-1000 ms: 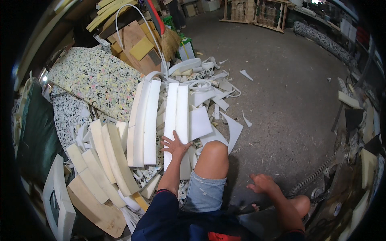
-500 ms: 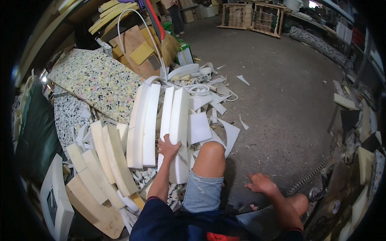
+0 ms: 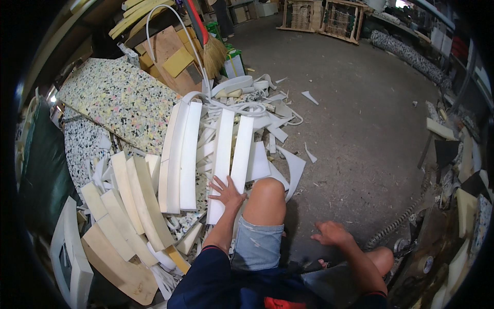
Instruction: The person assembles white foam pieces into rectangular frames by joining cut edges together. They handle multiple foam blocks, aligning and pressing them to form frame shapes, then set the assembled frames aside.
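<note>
My left hand [image 3: 226, 192] lies with fingers spread on the near end of a long white foam strip [image 3: 223, 139]. Its thumb side comes close to a second white foam strip [image 3: 242, 154], which stands a little apart to the right, its near end by my knee. Over the floor beside my other knee hangs my right hand [image 3: 333, 234], holding nothing, with its fingers loosely apart. Left of the left hand, several curved foam strips stand side by side, among them a bright white one [image 3: 191, 154].
Cream foam strips [image 3: 146, 201] and a speckled foam sheet [image 3: 121, 103] fill the left. White offcuts [image 3: 293, 170] litter the grey floor [image 3: 355, 123]. A straw broom [image 3: 213, 56] stands behind the heap. A coiled hose [image 3: 399, 226] lies at the right.
The two white strips, side by side before, now have a gap between them, the right one shifted right. My left hand has moved slightly right and spread its fingers. My right hand has hardly moved.
</note>
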Tool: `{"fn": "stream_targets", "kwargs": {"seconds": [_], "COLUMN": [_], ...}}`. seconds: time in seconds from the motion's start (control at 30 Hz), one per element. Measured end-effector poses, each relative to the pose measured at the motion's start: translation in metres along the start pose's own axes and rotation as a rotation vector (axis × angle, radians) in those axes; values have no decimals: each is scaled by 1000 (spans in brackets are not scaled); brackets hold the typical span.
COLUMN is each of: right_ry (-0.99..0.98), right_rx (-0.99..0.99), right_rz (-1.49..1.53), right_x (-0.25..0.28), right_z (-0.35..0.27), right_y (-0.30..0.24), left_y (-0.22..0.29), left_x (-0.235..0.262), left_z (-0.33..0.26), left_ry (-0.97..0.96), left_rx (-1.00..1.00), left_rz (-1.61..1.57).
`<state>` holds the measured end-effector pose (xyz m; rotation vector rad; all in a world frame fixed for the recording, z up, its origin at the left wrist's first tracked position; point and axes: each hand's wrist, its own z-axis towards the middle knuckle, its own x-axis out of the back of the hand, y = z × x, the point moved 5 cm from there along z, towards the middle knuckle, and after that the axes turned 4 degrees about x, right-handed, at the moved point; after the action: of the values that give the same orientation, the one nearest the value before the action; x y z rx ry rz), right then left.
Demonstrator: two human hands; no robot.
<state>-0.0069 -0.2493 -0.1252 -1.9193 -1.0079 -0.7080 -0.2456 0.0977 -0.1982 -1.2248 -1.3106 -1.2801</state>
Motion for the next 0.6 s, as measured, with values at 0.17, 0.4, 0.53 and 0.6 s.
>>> {"fn": "stream_targets", "kwargs": {"seconds": [0.17, 0.4, 0.53, 0.6], "right_ry": [13, -6, 19, 40], "right_rx": [-20, -4, -3, 17], "right_rz": [8, 4, 29, 38], "right_x": [2, 3, 6, 9], "right_z": [2, 4, 1, 0], "right_y": [-1, -5, -4, -3], "left_y": [-8, -23, -15, -11], "left_x": [16, 37, 50, 63], "left_z": [12, 38, 34, 24], "left_ry": [8, -32, -15, 58], "left_rx": [-217, 48, -27, -56], "left_rz": [44, -119, -88, -80]}}
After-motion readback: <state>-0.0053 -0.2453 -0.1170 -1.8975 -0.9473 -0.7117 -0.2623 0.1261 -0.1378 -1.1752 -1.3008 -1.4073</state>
